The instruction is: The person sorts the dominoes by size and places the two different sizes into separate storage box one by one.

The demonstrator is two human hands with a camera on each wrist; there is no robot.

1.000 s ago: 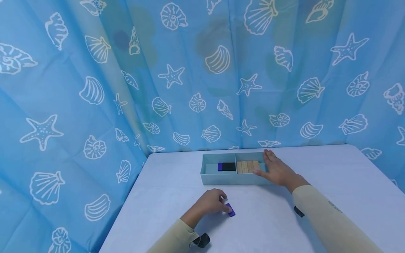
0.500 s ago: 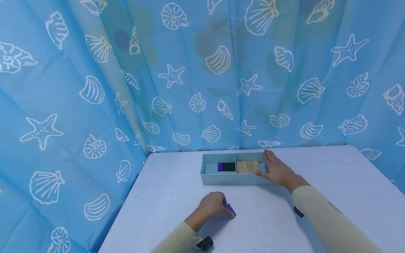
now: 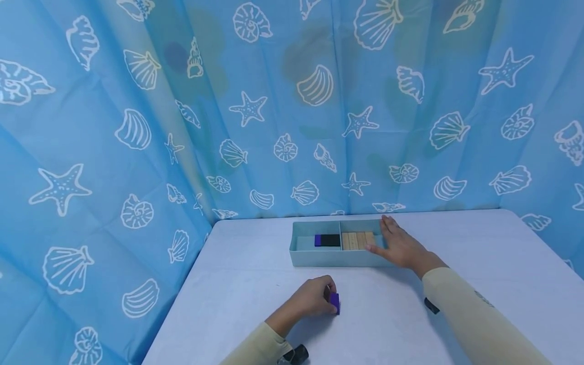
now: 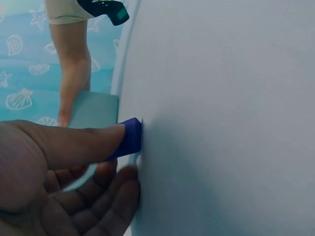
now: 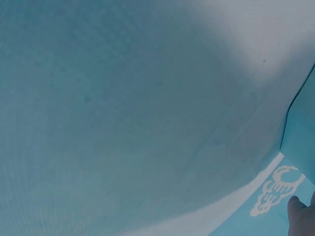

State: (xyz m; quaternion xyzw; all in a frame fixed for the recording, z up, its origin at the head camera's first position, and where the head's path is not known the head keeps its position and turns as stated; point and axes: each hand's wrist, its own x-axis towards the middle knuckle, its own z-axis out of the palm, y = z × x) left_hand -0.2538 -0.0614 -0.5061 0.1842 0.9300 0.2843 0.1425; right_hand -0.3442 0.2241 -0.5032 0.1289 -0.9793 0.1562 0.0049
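My left hand pinches a small purple rectangular block between thumb and fingers, at the white tabletop in front of the box. In the left wrist view the thumb lies along the purple block, with the other fingers partly curled beneath it. My right hand rests on the right end of a pale blue-green divided box, its thumb at the front rim and its straight fingers toward the back corner. Only fingertips of the right hand appear in the right wrist view.
In the box's left compartment lie black blocks with a purple block at their left. Several light wooden blocks sit side by side right of the divider. A blue shell-patterned curtain hangs behind the white table.
My left hand has shifted slightly right and closed its pinch on the purple block, turning it from slanted to nearly upright in the head view. The right hand and box have stayed put.
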